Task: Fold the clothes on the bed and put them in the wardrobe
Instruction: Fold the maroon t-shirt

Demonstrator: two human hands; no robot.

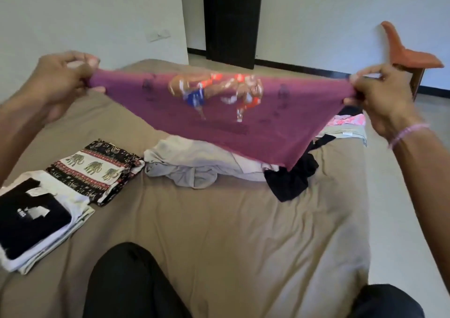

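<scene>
Head: hands (60,79) (382,93) hold maroon shirt (219,132)

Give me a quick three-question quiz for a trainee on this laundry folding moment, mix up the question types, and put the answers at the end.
1. True or false: the left hand and the right hand each pinch an end of the purple shirt, holding it spread out.
2. Multiple choice: on the bed, the folded elephant-print cloth lies (A) on the floor, (B) beside the black-and-white stack, (C) draped over the door.
3. Fill in: the pink bracelet sits on the ___ wrist.

Key: 1 true; 2 B; 3 right.
</scene>
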